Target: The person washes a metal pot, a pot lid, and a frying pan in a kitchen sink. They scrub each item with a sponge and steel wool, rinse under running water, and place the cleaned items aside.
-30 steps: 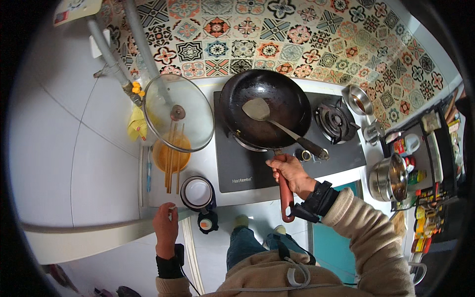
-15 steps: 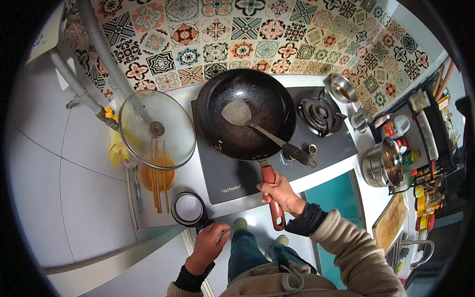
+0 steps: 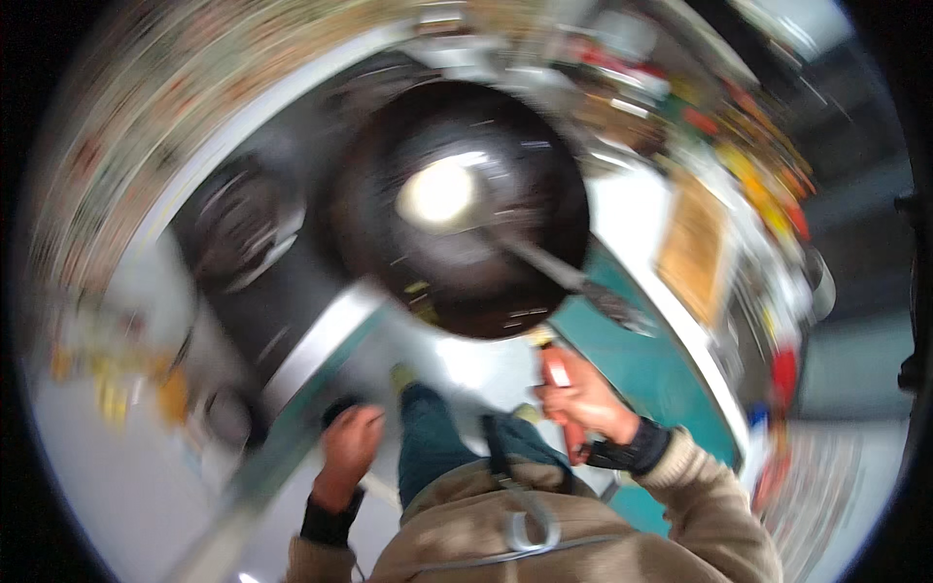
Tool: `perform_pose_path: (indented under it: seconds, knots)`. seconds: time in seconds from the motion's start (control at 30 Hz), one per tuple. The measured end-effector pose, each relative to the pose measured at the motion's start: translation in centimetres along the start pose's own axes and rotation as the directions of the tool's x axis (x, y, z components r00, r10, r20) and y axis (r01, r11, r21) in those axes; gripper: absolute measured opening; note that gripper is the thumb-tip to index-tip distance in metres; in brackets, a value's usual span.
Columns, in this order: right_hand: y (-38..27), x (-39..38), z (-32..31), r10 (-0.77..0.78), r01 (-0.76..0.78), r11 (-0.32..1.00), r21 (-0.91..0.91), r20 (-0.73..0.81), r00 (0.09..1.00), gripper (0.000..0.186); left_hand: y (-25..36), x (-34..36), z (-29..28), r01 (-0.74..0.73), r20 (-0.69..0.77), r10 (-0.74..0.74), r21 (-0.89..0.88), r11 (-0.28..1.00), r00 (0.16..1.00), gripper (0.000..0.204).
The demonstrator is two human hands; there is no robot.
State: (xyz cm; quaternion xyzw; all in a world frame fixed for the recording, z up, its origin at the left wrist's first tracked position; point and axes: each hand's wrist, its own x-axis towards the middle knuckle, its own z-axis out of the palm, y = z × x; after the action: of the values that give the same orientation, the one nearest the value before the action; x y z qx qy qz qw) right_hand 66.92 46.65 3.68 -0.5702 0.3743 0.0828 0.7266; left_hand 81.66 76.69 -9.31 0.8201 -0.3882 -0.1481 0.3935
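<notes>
My right hand (image 3: 590, 394) is wrapped round the red-brown handle (image 3: 557, 369) of a dark wok (image 3: 389, 233). The wok is off the stove, over the floor gap and the teal cabinet front at the right. In it lies a spatula (image 3: 530, 255) with a pale round blade; its dark handle sticks out over the right rim. Yellow-green scraps cling near the wok's lower edge. My left hand (image 3: 352, 445) hangs low at the left with curled fingers, against a small dark shape I cannot make out. Motion blur smears much of the picture.
The black gas stove (image 3: 262, 321) with its burner (image 3: 238, 228) lies to the left. Beside it, a small dark-handled pot (image 3: 230, 418) stands near the counter edge. A wooden cutting board (image 3: 696, 245) rests on the right counter, with blurred bottles (image 3: 753, 180) beyond.
The wok has come off the stove in my right hand, spatula still inside. My view has swung right, so stove and pot appear farther left. My left hand is away from the pot's handle.
</notes>
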Motion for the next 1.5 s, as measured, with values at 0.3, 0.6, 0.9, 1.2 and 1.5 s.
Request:
perform_pose_path:
  seconds: [0.3,0.6,0.9,1.2,1.5]
  knots:
    - [15.6,-16.1,-18.5,-0.090,0.283,0.909,0.307,-0.517,0.851,0.029,9.9,9.7,14.6,-0.362,0.472,0.260,0.138,0.922,0.842,0.009]
    - [27.7,-27.1,-31.9,0.096,0.457,0.798,0.392,-0.832,0.546,0.031,33.2,14.2,34.3,-0.555,0.655,0.439,-0.036,0.831,0.615,0.012]
    - [29.0,-29.3,-39.6,0.239,0.469,0.739,0.484,-0.839,0.489,0.031,51.3,33.7,54.4,-0.584,0.486,0.624,-0.254,0.771,0.613,0.017]
    - [23.8,-24.0,-49.0,0.324,0.477,0.647,0.594,-0.781,0.534,0.028,60.7,56.0,81.9,-0.629,0.557,0.521,0.004,0.777,0.647,0.041]
    - [21.6,-22.3,-55.4,0.370,0.365,0.648,0.668,-0.695,0.616,0.034,61.8,60.0,86.4,-0.684,0.715,0.536,-0.111,0.721,0.449,0.026]
